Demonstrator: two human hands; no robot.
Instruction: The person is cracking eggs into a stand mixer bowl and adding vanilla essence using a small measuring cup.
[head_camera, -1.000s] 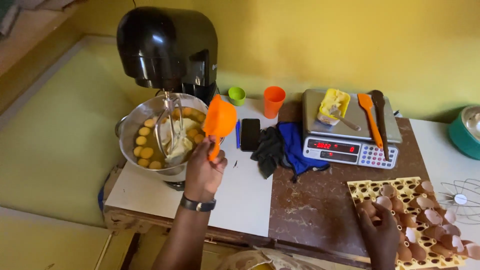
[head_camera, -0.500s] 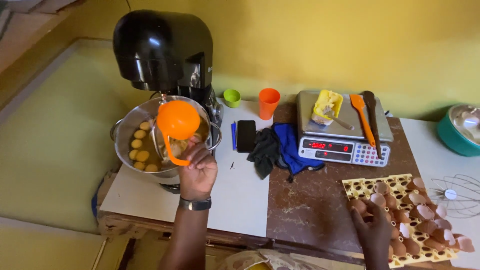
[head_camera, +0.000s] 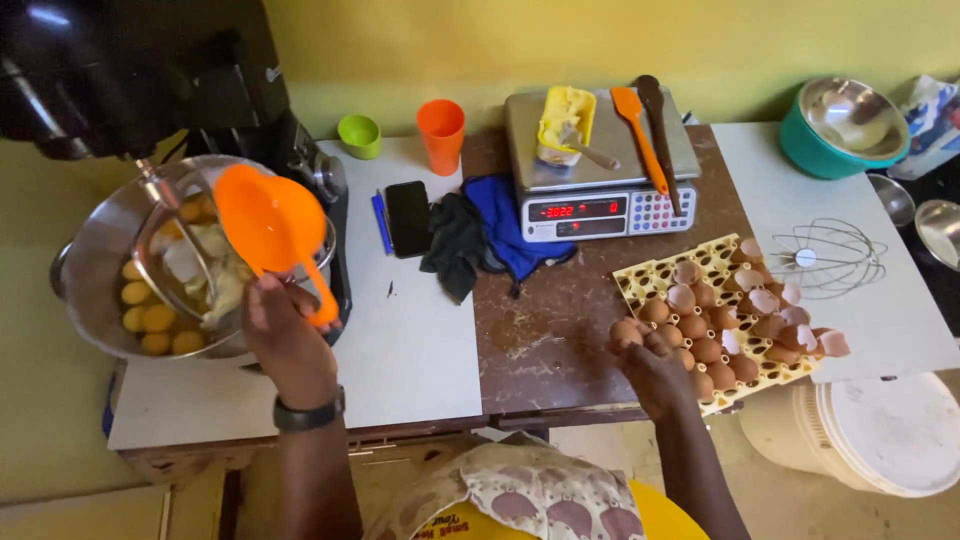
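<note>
Small baking kitchen: stand mixer (head_camera: 150, 70) with egg-filled bowl (head_camera: 95, 250), digital scale (head_camera: 600, 160), egg tray (head_camera: 725, 315), yellow walls.

Tipped orange cup (head_camera: 268, 222); brown egg (head_camera: 627, 331), apparently whole

The black stand mixer (head_camera: 130, 70) runs off the top-left edge, its head cut away; the tilted orange plastic cup (head_camera: 268, 222) hides part of the steel mixing bowl (head_camera: 90, 260); the white plastic bucket (head_camera: 880, 435) slips off the right edge, and the scale's red digits (head_camera: 558, 211) are too small to read
</note>
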